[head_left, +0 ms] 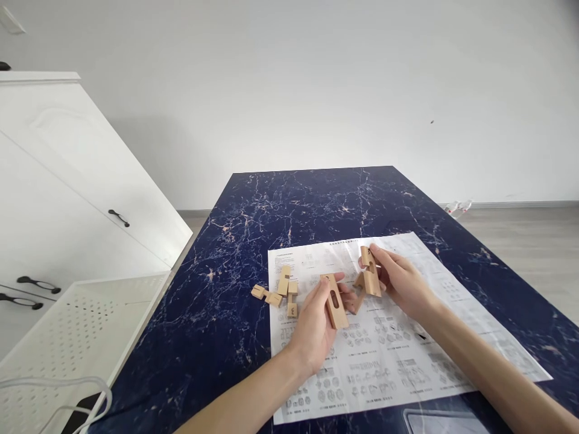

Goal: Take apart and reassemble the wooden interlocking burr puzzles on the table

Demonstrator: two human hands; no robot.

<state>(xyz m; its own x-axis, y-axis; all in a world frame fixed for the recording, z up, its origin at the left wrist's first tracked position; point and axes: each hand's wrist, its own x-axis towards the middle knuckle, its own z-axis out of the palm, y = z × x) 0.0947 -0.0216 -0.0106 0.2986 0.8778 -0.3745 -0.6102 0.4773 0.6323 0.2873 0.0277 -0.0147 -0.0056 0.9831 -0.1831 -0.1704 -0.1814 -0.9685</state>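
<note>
Nearest, below the hands: a flat round-cornered object (443,422), cut off by the frame; identity and contents cannot be told. Left hand (314,322) grasps a slotted wooden block (340,317) between thumb and fingers. Right hand (404,283) grips a notched wooden block (373,282) bearing a dark mark, illegible. Between the hands, a further wooden piece (356,302), partly hidden. Beneath both hands, a printed sheet (491,361): a heading at its far edge, captions and rows of diagrams, text too small to read. Left of the left hand, loose notched pieces (284,282), one dark-marked. Farther left, a white cabinet (81,175) with black handles, doors closed, contents hidden.
</note>
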